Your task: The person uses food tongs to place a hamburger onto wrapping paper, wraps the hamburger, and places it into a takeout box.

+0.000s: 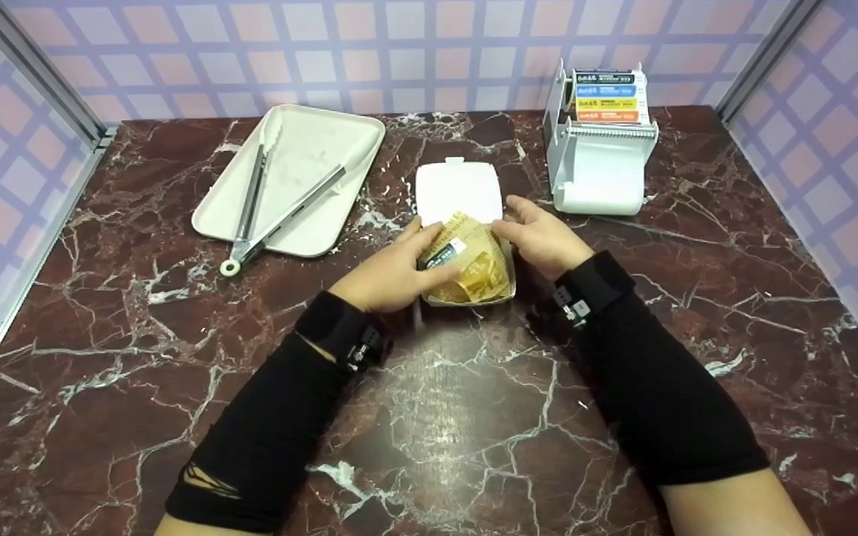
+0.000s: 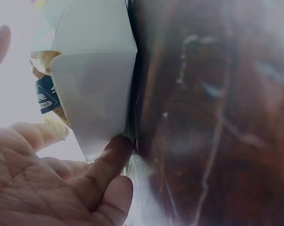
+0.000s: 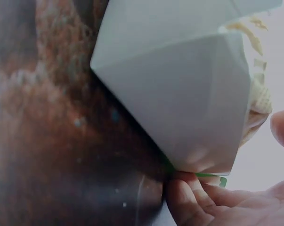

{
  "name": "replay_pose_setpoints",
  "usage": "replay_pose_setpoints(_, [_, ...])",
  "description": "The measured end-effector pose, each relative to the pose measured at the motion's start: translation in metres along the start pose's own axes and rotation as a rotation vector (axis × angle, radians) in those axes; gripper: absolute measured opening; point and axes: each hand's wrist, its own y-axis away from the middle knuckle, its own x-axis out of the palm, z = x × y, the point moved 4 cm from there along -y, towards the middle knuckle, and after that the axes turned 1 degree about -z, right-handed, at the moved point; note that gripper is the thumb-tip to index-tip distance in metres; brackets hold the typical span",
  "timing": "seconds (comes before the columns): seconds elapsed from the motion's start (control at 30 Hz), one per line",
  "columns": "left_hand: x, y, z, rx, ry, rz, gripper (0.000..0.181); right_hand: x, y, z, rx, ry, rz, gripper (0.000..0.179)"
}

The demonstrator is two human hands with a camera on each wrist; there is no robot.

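A white paper burger box lies with its lid folded back on the marble-patterned table. Inside sits a burger in printed yellow wrapping paper, bearing a dark and white sticker. My left hand is at the box's left side, its thumb over the wrapped burger; in the left wrist view, fingertips touch the bottom corner of the box. On the other side, my right hand has its fingertips at the box's lower corner, thumb held apart. Fingers on both hands look relaxed.
A pale tray stands at the back left, with metal tongs lying across it, their ringed end past its front edge. At the back right is a label dispenser with several coloured labels and a white strip hanging down. Patterned walls enclose the table.
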Motion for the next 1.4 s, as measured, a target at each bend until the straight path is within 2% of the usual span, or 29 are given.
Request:
replay_pose_setpoints(0.13, [-0.002, 0.000, 0.000, -0.008, 0.019, -0.032, 0.083, 0.001, 0.000, -0.001, 0.011, -0.052, -0.003, 0.081])
replay_pose_setpoints(0.37, [-0.003, 0.000, 0.001, -0.015, 0.029, -0.076, 0.073, 0.003, -0.001, -0.001, 0.003, -0.168, -0.008, 0.079])
replay_pose_setpoints(0.57, [-0.005, -0.002, 0.001, -0.022, 0.038, -0.132, 0.070, 0.006, -0.001, -0.002, -0.001, -0.261, -0.002, 0.077])
replay_pose_setpoints(0.7, [-0.005, -0.003, 0.002, -0.028, 0.048, -0.146, 0.071, 0.008, 0.000, -0.003, 0.005, -0.327, 0.007, 0.081])
replay_pose_setpoints(1.07, [-0.006, -0.004, 0.003, -0.021, 0.051, -0.156, 0.074, 0.010, -0.001, -0.002, -0.053, -0.334, 0.038, 0.085])
replay_pose_setpoints(1.4, [-0.007, -0.003, 0.003, -0.021, 0.067, -0.146, 0.077, 0.014, 0.001, 0.001, -0.160, -0.341, 0.070, 0.104])
